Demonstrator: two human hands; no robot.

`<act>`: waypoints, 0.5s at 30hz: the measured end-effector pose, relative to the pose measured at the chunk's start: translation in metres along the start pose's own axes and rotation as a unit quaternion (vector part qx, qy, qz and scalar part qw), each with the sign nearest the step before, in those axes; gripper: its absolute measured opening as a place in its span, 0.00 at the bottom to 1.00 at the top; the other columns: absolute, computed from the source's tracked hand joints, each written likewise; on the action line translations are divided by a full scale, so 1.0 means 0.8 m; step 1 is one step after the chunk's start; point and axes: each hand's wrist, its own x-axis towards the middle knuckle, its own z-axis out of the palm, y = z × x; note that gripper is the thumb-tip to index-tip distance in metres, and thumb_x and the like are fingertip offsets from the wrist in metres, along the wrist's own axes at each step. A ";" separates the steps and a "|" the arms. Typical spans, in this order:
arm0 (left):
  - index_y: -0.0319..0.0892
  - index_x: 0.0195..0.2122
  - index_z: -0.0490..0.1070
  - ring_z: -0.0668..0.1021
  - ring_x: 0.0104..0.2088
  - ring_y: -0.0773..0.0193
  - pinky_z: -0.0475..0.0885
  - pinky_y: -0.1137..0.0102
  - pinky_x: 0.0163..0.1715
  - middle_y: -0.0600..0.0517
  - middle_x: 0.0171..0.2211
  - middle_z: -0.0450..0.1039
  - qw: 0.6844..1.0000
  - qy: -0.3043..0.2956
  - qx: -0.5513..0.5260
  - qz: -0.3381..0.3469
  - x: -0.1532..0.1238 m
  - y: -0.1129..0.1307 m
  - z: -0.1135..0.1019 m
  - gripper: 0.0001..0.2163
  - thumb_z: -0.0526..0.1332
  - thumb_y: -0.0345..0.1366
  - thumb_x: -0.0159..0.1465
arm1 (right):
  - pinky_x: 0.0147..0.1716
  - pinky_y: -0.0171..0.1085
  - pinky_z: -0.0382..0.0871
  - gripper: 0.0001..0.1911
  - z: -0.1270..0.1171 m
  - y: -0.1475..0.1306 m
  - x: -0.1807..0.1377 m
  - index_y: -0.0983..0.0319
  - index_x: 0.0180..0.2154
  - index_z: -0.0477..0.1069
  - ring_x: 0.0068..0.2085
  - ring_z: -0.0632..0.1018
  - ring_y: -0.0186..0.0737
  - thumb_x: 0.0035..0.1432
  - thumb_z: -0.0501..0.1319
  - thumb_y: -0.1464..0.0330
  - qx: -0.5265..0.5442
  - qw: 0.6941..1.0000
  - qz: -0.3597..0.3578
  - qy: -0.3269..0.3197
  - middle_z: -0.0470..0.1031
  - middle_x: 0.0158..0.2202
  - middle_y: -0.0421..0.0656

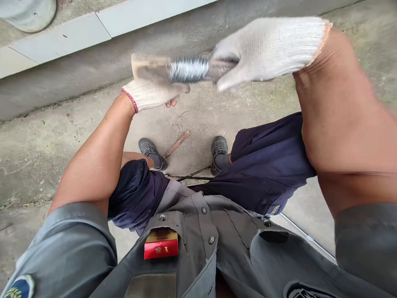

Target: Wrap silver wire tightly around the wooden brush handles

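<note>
A wooden piece [145, 66] with shiny metal wire [188, 68] wound around its right part lies level in front of me, blurred by motion. My left hand [155, 94], in a white knit glove with a red cuff, is closed against its wooden left end; bare fingertips show underneath. The right end is gripped by my right hand [248, 58], in a white glove with an orange edge and darkened fingers. Those fingers hide that end.
Ahead runs a low concrete step [173, 45] topped with pale tiles [65, 41]. A rounded pale object [29, 14] stands on it at upper left. Between my shoes lies a wood strip [176, 145] on the concrete floor. A red box [161, 248] sits in my shirt pocket.
</note>
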 end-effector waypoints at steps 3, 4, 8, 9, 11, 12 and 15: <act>0.51 0.32 0.81 0.77 0.35 0.59 0.69 0.63 0.43 0.56 0.29 0.81 1.000 0.001 0.004 0.031 0.001 0.001 0.005 0.18 0.60 0.53 0.74 | 0.29 0.33 0.59 0.18 -0.002 -0.016 0.007 0.64 0.37 0.77 0.26 0.71 0.35 0.63 0.66 0.54 -0.133 0.982 0.089 0.102 0.69 0.25 0.43; 0.52 0.31 0.81 0.78 0.35 0.58 0.69 0.62 0.43 0.55 0.29 0.81 0.999 0.003 0.005 0.040 0.001 0.001 0.006 0.18 0.60 0.53 0.73 | 0.34 0.36 0.65 0.19 0.001 -0.016 0.012 0.64 0.39 0.77 0.32 0.77 0.44 0.63 0.65 0.54 -0.151 0.974 0.115 0.126 0.74 0.28 0.48; 0.53 0.37 0.83 0.77 0.37 0.57 0.70 0.63 0.44 0.56 0.29 0.82 1.000 -0.016 0.000 0.027 -0.005 0.007 0.005 0.15 0.61 0.53 0.72 | 0.48 0.59 0.75 0.18 0.013 -0.007 0.034 0.64 0.53 0.79 0.53 0.84 0.74 0.64 0.60 0.67 -0.186 0.957 0.161 0.153 0.82 0.49 0.63; 0.53 0.39 0.84 0.77 0.38 0.58 0.70 0.64 0.45 0.57 0.28 0.82 1.000 -0.019 -0.003 0.013 -0.007 0.009 0.003 0.15 0.61 0.53 0.72 | 0.48 0.62 0.76 0.18 0.015 -0.007 0.040 0.65 0.53 0.79 0.55 0.83 0.76 0.63 0.60 0.71 -0.199 0.954 0.176 0.143 0.82 0.50 0.65; 0.52 0.43 0.84 0.76 0.39 0.58 0.70 0.65 0.46 0.57 0.28 0.81 1.000 -0.006 -0.009 -0.012 -0.012 0.012 -0.002 0.14 0.62 0.52 0.72 | 0.47 0.63 0.76 0.16 0.019 -0.011 0.049 0.69 0.48 0.79 0.55 0.84 0.75 0.58 0.61 0.78 -0.227 0.945 0.210 0.103 0.82 0.50 0.66; 0.52 0.43 0.83 0.75 0.38 0.58 0.69 0.65 0.45 0.57 0.28 0.81 1.000 0.009 -0.004 -0.017 -0.014 0.013 -0.005 0.14 0.62 0.52 0.73 | 0.47 0.61 0.77 0.13 0.021 -0.014 0.053 0.69 0.43 0.77 0.54 0.84 0.72 0.56 0.62 0.80 -0.242 0.941 0.224 0.073 0.82 0.47 0.66; 0.49 0.34 0.80 0.72 0.30 0.61 0.66 0.62 0.39 0.54 0.28 0.80 0.997 0.055 0.059 0.009 -0.014 0.010 -0.015 0.15 0.61 0.48 0.74 | 0.47 0.49 0.76 0.05 0.032 -0.019 0.055 0.67 0.31 0.71 0.45 0.86 0.55 0.56 0.66 0.78 -0.265 0.935 0.236 -0.021 0.81 0.32 0.55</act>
